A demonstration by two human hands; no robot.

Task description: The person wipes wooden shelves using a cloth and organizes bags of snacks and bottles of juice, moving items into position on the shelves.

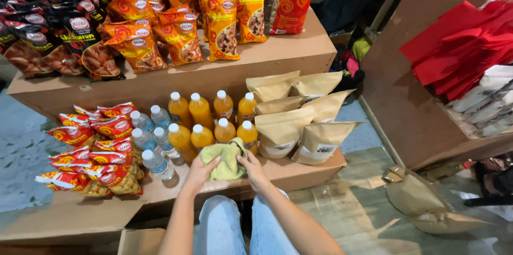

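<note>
While both hands bunch the cloth on the shelf, we note red packets well left of the grip, water bottles just left. Left hand and right hand pinch the cloth's edges, fingers curled. Orange bottles stand just behind; brown pouches sit right.

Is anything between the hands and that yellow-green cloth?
Nothing visible. The left hand and right hand both touch the yellow-green cloth, which lies on the cardboard shelf before the orange bottles.
</note>
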